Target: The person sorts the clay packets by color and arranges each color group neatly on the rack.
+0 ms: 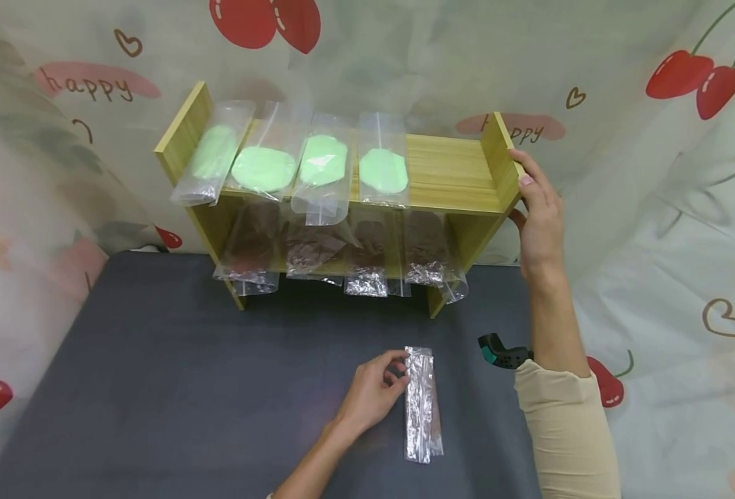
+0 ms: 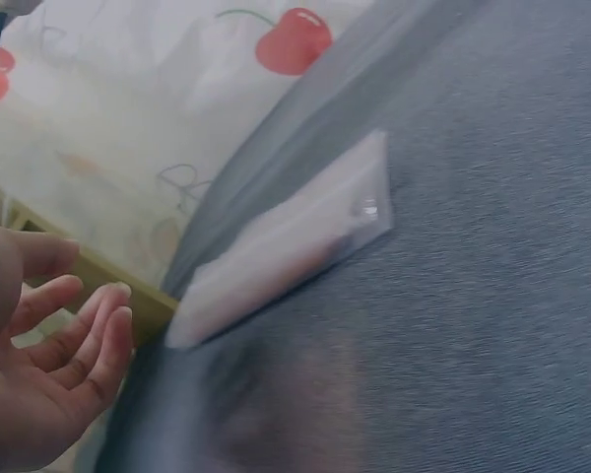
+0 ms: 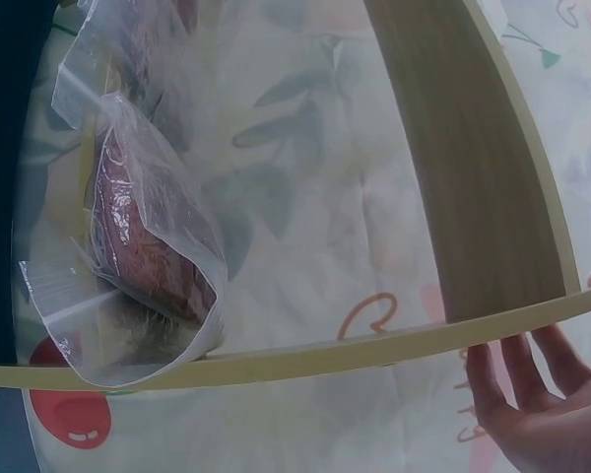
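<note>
In the head view a two-tier wooden shelf (image 1: 451, 170) stands at the back of the table. My right hand (image 1: 539, 222) holds its right side panel (image 3: 394, 347), with fingers against the outer face and one fingertip past the edge. Low at the table, my left hand (image 1: 374, 391) has loosely bent fingers beside a narrow stack of clear plastic packets (image 1: 419, 409). In the left wrist view the left hand (image 2: 54, 355) is empty, apart from a blurred packet (image 2: 286, 246) lying on the dark cloth.
Clear zip bags with pale green pieces (image 1: 383, 170) lie along the upper tier. Bags with dark reddish contents (image 3: 143, 232) sit on the lower tier, some hanging over its front. A dark table (image 1: 174, 388) meets a printed curtain (image 1: 673, 242). A black wrist device (image 1: 506, 353) sticks out from the right forearm.
</note>
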Motion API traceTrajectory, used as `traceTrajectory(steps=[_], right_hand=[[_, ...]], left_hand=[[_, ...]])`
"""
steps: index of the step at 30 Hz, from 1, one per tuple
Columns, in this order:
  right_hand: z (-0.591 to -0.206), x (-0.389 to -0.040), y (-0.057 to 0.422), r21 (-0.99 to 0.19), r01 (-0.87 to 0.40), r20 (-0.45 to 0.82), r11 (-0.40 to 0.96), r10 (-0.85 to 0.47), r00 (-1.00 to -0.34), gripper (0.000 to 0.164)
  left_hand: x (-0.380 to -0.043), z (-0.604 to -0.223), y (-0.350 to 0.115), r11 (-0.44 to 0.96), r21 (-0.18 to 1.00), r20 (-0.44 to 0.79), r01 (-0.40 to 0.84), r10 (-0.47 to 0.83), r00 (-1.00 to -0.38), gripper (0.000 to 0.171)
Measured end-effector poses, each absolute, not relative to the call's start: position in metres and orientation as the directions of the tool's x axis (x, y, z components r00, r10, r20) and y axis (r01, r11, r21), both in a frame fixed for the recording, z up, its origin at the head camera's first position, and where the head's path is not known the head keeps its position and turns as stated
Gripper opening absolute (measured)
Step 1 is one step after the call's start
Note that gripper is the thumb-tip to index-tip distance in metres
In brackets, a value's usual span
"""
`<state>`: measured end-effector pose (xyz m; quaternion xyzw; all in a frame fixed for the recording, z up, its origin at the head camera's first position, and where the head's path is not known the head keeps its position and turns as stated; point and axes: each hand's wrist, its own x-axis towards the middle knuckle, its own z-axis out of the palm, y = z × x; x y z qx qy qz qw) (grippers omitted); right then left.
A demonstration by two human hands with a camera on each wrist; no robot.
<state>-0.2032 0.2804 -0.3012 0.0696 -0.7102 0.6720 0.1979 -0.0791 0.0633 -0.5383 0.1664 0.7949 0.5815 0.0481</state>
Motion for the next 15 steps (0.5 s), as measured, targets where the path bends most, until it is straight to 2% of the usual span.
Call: traceTrajectory(steps=[15], right_hand=[[-0.302, -0.203, 0.281, -0.925, -0.370, 0.379, 0.082, 0.165, -0.911, 0.039]], left_hand=[[-0.052, -0.567, 0.066, 0.362, 0.916, 0.029, 0.175, 0.374, -0.927, 0.043]])
